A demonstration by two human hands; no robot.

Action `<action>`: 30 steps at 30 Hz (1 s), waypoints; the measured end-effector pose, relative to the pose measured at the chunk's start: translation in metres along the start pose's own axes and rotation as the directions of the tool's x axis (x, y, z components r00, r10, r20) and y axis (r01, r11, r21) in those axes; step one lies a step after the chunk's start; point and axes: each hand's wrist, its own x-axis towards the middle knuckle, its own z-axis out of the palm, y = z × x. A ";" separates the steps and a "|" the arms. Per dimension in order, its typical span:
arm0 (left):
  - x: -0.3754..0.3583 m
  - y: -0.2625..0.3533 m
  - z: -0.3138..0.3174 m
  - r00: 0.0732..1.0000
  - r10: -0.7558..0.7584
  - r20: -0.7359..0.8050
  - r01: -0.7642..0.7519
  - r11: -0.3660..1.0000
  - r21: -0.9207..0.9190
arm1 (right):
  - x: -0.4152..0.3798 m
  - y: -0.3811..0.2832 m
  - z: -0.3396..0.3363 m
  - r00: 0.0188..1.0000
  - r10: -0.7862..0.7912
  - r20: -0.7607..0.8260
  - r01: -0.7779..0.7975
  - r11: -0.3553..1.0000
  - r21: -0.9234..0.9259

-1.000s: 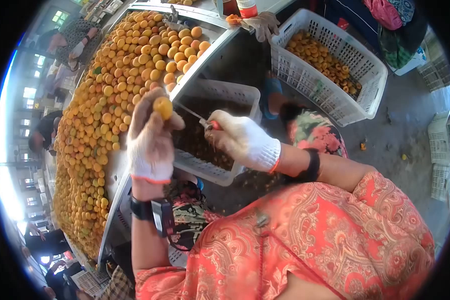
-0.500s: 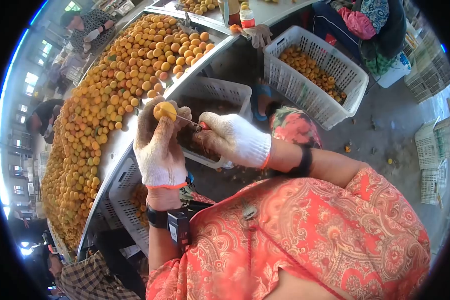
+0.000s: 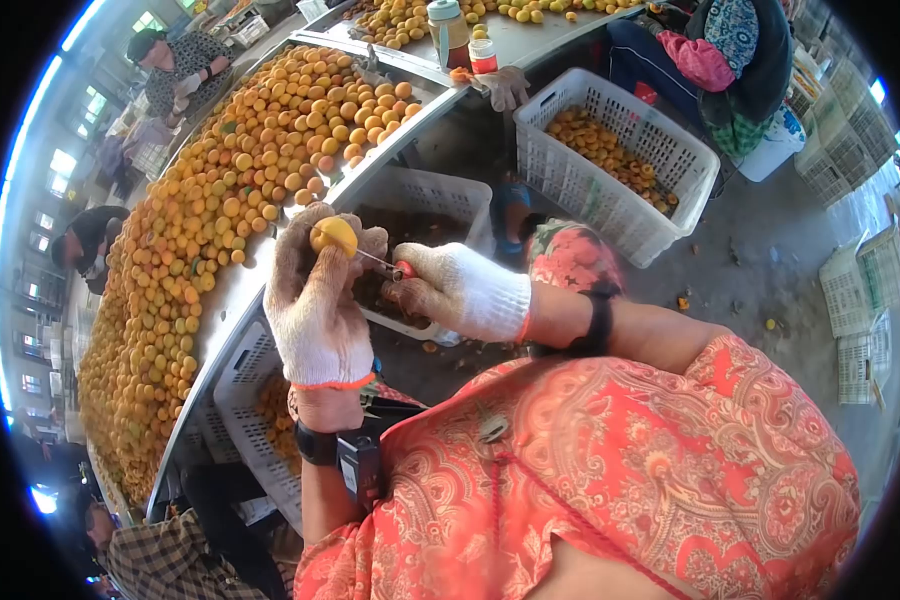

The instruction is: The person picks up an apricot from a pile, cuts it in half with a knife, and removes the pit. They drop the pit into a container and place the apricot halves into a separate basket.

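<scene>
My left hand point(image 3: 320, 300), in a stained white knit glove, holds a yellow-orange apricot point(image 3: 334, 236) between thumb and fingers. My gloved right hand point(image 3: 460, 287) is closed around a slim metal tool with a red handle point(image 3: 403, 269). The tool's thin shaft points left and reaches the apricot; whether its tip is inside the fruit I cannot make out. Just left of my hands, a large heap of apricots point(image 3: 185, 270) covers the metal table point(image 3: 240, 300).
Below my hands stands a white crate point(image 3: 480, 215) with dark contents. Another white crate point(image 3: 705, 185), holding halved apricots, is at upper right. A bottle point(image 3: 448, 35), a red-and-white jar point(image 3: 482, 57) and a glove point(image 3: 505, 88) are at the table's far side. Other people work around.
The tool's shaft and the apricot have turned slightly in my hands, which stay close together. The whole view has shifted a little, showing more of the far table.
</scene>
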 end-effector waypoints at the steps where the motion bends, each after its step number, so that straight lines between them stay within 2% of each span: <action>1: -0.001 0.000 0.002 1.000 -0.003 0.002 0.003 1.000 -0.002 | -0.001 0.001 0.001 0.999 -0.031 -0.028 0.031 0.999 0.015; 8: -0.001 -0.010 0.001 0.995 -0.022 0.096 0.030 0.996 -0.087 | -0.002 0.014 0.007 0.997 -0.044 -0.067 0.043 0.999 -0.016; 10: 0.002 -0.019 -0.003 0.990 -0.013 0.140 0.027 0.994 -0.102 | -0.001 0.016 0.010 0.983 -0.081 -0.165 0.064 0.992 -0.106; 12: 0.002 -0.031 -0.006 0.986 -0.137 0.098 0.160 0.939 -0.304 | 0.001 0.017 0.011 0.981 -0.069 -0.179 0.037 0.984 -0.172; 14: -0.001 -0.033 -0.004 0.980 -0.178 0.086 0.196 0.931 -0.308 | 0.001 0.018 0.014 0.979 -0.055 -0.195 0.008 0.972 -0.235; 15: -0.002 -0.033 -0.002 0.974 -0.216 0.073 0.228 0.922 -0.313 | 0.001 0.017 0.015 0.973 -0.076 -0.217 0.033 0.980 -0.197; 16: -0.002 -0.035 -0.001 0.974 -0.225 -0.009 0.212 0.932 -0.293 | 0.001 0.017 0.016 0.970 -0.086 -0.229 0.045 0.983 -0.179; 17: -0.001 -0.033 0.004 0.974 -0.225 -0.007 0.213 0.932 -0.294 | 0.001 0.017 0.016 0.966 -0.096 -0.242 0.058 0.985 -0.162; 19: 0.002 -0.028 0.014 0.949 -0.306 -0.075 0.287 0.938 -0.197 | 0.000 0.015 0.015 0.970 -0.066 -0.235 -0.006 0.956 -0.292; 20: 0.000 -0.030 0.012 0.949 -0.307 -0.073 0.288 0.937 -0.197 | -0.001 0.015 0.014 0.969 -0.065 -0.237 -0.007 0.956 -0.293; 22: -0.006 -0.039 0.004 0.993 -0.103 0.064 0.109 0.990 -0.093 | -0.002 0.014 0.014 0.975 0.016 -0.220 -0.082 0.952 -0.294; 23: -0.004 -0.041 0.003 0.993 -0.102 0.064 0.108 0.990 -0.093 | -0.002 0.016 0.014 0.975 0.015 -0.220 -0.082 0.952 -0.295; 25: 0.000 -0.044 0.002 0.973 -0.204 -0.110 0.177 0.961 -0.215 | -0.003 0.020 0.016 0.972 -0.042 -0.232 -0.029 0.955 -0.294; 30: 0.000 -0.031 0.010 0.982 -0.186 -0.018 0.183 0.977 -0.111 | -0.006 0.010 0.010 0.965 -0.013 -0.262 -0.056 0.966 -0.253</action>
